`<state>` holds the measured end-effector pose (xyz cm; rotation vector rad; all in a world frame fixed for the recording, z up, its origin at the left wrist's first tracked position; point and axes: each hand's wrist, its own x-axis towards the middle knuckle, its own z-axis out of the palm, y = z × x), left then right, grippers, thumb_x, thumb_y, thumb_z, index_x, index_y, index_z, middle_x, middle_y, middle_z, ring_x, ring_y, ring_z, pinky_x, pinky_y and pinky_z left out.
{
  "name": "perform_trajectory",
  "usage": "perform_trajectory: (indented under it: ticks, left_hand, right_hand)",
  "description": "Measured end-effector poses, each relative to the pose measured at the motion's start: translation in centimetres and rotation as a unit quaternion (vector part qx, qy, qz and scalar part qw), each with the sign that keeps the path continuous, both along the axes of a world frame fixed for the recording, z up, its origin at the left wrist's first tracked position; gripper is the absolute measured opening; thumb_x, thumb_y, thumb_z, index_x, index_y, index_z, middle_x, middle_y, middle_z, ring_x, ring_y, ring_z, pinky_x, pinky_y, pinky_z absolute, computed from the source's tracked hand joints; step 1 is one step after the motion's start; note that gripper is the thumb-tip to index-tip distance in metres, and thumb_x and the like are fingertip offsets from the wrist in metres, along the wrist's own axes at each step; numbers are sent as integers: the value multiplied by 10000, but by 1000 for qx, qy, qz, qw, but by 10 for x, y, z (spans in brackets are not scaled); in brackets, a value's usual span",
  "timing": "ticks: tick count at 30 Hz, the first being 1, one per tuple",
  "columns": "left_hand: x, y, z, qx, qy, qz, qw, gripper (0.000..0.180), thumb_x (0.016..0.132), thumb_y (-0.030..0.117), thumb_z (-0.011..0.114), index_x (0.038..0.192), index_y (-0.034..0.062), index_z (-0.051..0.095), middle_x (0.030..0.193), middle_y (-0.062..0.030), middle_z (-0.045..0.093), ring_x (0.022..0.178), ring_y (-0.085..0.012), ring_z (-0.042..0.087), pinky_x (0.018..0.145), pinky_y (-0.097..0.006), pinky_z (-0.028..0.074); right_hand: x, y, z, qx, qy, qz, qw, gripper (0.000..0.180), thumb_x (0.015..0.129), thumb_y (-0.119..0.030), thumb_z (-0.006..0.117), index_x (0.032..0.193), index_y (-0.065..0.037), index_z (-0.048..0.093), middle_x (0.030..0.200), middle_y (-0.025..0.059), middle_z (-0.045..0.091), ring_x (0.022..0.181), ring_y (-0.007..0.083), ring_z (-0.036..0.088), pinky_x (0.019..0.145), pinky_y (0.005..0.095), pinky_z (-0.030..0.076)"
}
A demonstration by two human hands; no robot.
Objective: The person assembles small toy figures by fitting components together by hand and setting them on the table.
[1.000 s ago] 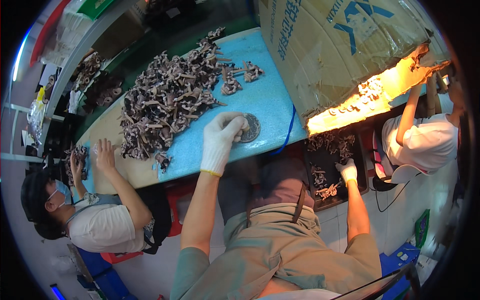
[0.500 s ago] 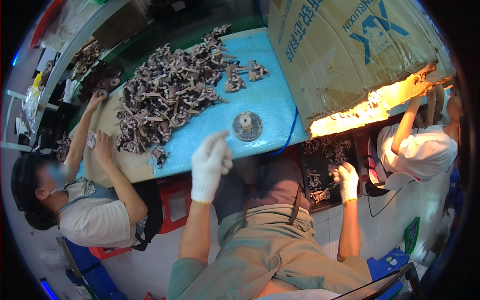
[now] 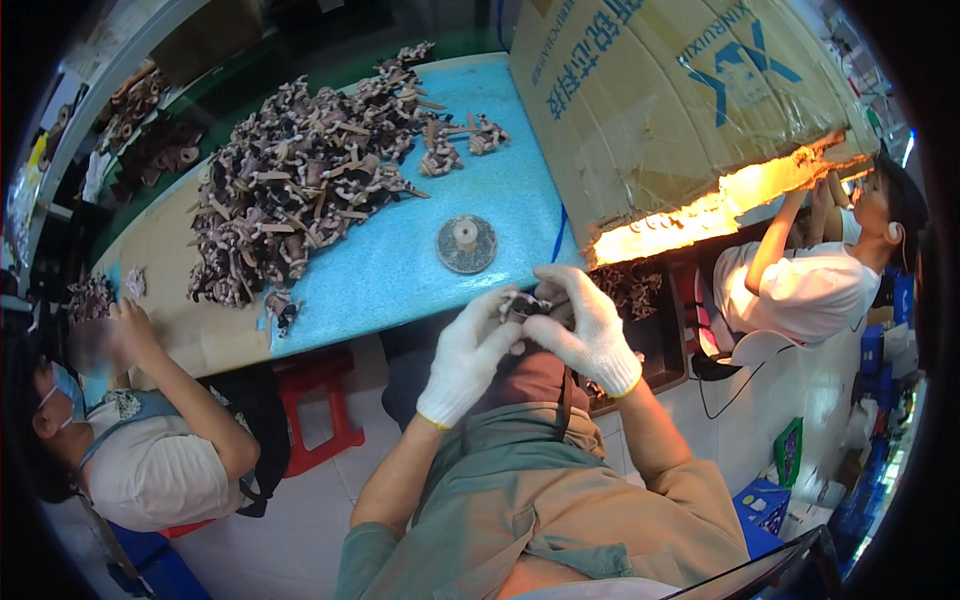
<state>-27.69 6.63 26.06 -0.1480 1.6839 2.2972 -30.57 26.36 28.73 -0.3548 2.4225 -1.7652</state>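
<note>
Close in front of my body, both white-gloved hands meet around a small dark and pale figurine [image 3: 521, 306]. My left hand [image 3: 470, 352] grips its left side with bent fingers and thumb. From the right, my right hand [image 3: 588, 335] curls over it, thumb against its near side. The fingers cover much of the figurine. Beyond my hands, a round grey disc with a raised hub [image 3: 467, 244] lies on the blue sheet [image 3: 390, 265]. A large heap of similar figurines [image 3: 300, 180] spreads over the table to the left, and a few [image 3: 440, 155] lie apart from it.
A big cardboard box [image 3: 650, 120] with a brightly lit lower opening stands at the right. Below it is a dark tray [image 3: 670, 365] with figurines. Co-workers sit left [image 3: 150, 450] and right [image 3: 800, 290]. A red stool [image 3: 315, 410] stands by the table.
My right hand has come from the tray at the right to my front, and my left hand has lowered to meet it. Both now hold a figurine. The view has shifted slightly.
</note>
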Motion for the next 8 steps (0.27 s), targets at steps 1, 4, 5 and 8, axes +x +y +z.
perform_trajectory:
  ticks: [1,4,5,8]
  left_hand:
    - [-1,-6,1,-36,14,-35,999,461,1045,-15,621,1499,-45,544,1288,-117,689,988,-152,709,859,-294,591]
    - [-10,-19,15,-159,91,-68,981,400,1033,10,643,1433,7,623,1195,-115,698,918,-137,708,852,-289,591]
    - [-12,-20,11,-137,80,-32,987,404,1026,19,653,1430,29,623,1177,-132,695,893,-161,724,852,-300,592]
    - [-27,-38,16,-296,130,127,938,413,1013,63,703,1419,33,635,1238,-130,707,888,-237,743,864,-337,605]
  right_hand:
    - [-7,-3,9,144,96,36,984,542,949,-165,799,1432,-41,586,1124,171,728,1010,274,754,883,395,618]
    - [-32,-19,34,248,-19,157,956,552,973,-285,767,1448,-72,581,1127,240,740,1046,395,760,910,448,606]
    - [-39,-20,33,252,-18,171,952,558,999,-358,724,1452,-68,576,1125,272,743,1079,446,740,930,476,592]
    - [-68,-30,33,191,1,56,980,609,1010,-416,696,1498,-80,557,1223,277,737,1153,402,741,996,480,578]
